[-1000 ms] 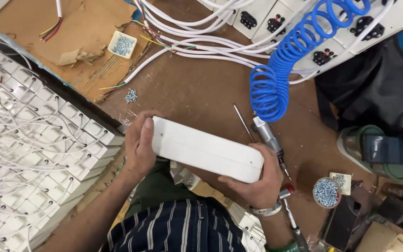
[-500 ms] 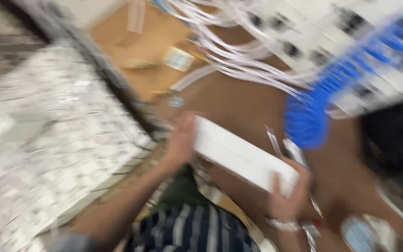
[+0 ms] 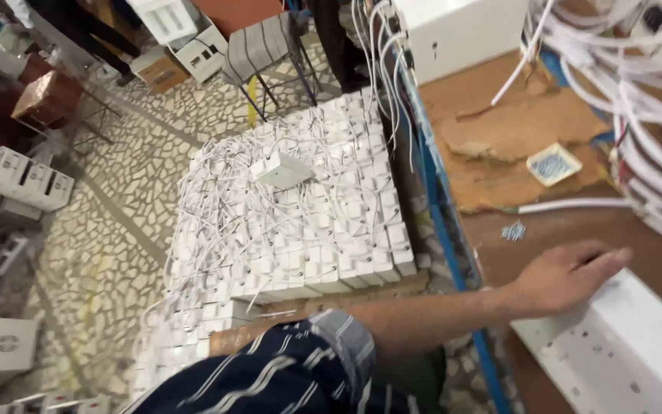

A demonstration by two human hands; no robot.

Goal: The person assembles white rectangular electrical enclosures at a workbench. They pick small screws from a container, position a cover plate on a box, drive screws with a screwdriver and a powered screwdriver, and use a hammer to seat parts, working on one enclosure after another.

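The left hand (image 3: pixel 565 277) lies flat, fingers stretched and together, palm pressed on the near end of the long white power strip casing (image 3: pixel 622 356) on the brown workbench (image 3: pixel 499 253); it grips nothing. The right hand is out of view. Just beyond the casing lie a few small screws (image 3: pixel 512 231), then a small square tray (image 3: pixel 553 164) and white cables (image 3: pixel 653 153). Left of the workbench, white adapters (image 3: pixel 293 222) are stacked on the floor.

Bare brown bench (image 3: pixel 568 230) open ahead; white cable bundle (image 3: pixel 645 161) blocks right side.
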